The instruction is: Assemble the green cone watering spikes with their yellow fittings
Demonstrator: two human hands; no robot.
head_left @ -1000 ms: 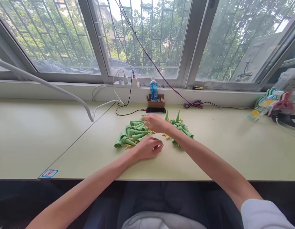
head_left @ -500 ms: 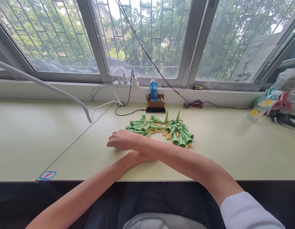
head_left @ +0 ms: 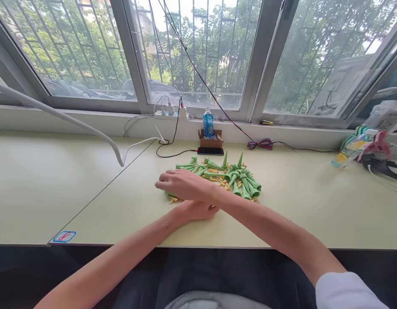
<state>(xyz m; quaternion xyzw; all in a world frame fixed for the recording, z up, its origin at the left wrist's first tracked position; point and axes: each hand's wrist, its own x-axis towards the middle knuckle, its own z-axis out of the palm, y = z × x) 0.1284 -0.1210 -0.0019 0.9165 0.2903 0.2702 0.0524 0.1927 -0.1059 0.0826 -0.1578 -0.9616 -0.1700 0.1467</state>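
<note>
A heap of green plastic cones (head_left: pixel 232 175) mixed with small yellow pieces (head_left: pixel 221 182) lies on the pale table (head_left: pixel 301 206). My right hand (head_left: pixel 184 185) reaches across to the left end of the heap, palm down, fingers stretched flat over a few cones (head_left: pixel 169 195) and a yellow piece. My left hand (head_left: pixel 198 210) rests on the table just under my right wrist. Its fingers curl inward, and whatever they may hold is hidden. My forearms cross.
Behind the heap lie a black phone (head_left: pixel 210 151) and a small cardboard box (head_left: pixel 211 140) with a blue bottle (head_left: pixel 208 122). White and black cables (head_left: pixel 160 141) run from the window sill. Bags and clutter (head_left: pixel 368 148) sit at the far right.
My right hand swept from the heap's top to the left over my left hand, then drew back right a little onto the heap's left end. The loose cones on the left are now bunched closer.
</note>
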